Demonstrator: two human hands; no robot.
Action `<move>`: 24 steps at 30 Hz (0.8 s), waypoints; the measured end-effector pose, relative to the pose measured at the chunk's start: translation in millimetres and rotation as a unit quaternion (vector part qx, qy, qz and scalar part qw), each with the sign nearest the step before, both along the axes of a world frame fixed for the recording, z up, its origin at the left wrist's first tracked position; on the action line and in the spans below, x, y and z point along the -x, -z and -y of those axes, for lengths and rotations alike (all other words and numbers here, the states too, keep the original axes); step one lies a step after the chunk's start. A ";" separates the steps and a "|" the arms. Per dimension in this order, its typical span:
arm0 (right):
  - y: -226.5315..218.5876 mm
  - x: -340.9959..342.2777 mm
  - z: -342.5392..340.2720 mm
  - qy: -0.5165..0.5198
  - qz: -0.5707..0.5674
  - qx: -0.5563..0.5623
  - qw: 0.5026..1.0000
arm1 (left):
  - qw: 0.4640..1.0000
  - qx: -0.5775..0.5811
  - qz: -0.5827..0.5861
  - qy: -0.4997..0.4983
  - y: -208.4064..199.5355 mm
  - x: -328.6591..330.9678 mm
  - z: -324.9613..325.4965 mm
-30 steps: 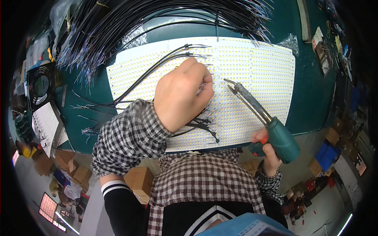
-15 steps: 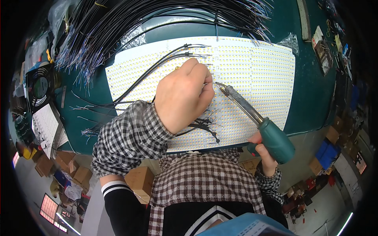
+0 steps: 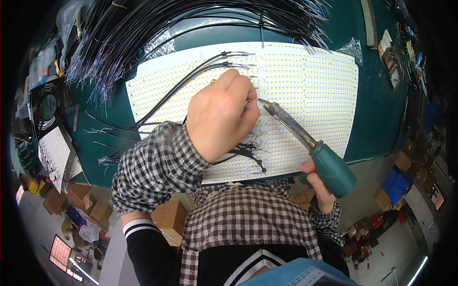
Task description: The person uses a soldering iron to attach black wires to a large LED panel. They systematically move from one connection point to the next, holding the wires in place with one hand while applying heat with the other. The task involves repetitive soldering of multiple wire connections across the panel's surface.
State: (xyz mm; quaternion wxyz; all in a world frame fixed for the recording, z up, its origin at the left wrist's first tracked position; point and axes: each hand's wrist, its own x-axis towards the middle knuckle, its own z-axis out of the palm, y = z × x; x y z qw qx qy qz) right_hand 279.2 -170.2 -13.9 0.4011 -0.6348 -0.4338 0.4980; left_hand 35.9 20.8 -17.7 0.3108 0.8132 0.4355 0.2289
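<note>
A white LED board point(image 3: 324, 109), covered with rows of small yellow chips, lies in front of me. My left hand point(image 3: 222, 112) is over its middle, fingers pinched on the end of a black cable; the fingers hide most of that end. My right hand point(image 3: 321, 188) grips a soldering iron point(image 3: 332, 169) by its green handle. The iron's tip points left and meets the board just beside my left fingertips. Above that hand, black cables point(image 3: 191, 76) lie with their thin wire ends on the board. More cable ends point(image 3: 248, 152) sit below the hand.
A large bundle of black cables point(image 3: 200, 24) with bare-ended wires spreads over the green table's point(image 3: 377, 119) far side. At the left stand a black fan point(image 3: 47, 106) and paper sheets point(image 3: 56, 155). Clear plastic film point(image 3: 352, 51) lies near the board's far right corner.
The soldering iron has shifted very slightly left and up, its tip staying by my left fingertips. My left hand keeps its pinch in nearly the same place.
</note>
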 end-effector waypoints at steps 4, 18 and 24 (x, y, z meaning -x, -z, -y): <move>-1.5 4.1 0.3 0.045 -0.066 -0.011 0.997 | 1.000 -0.003 -0.004 -0.002 0.0 -0.8 0.8; -11.1 7.5 -4.7 0.048 -0.085 -0.019 0.995 | 0.984 -0.169 0.055 -0.027 -18.6 14.7 15.0; -7.0 3.5 -4.2 0.067 -0.092 -0.025 0.993 | 0.990 0.059 -0.125 0.020 -43.9 39.6 45.5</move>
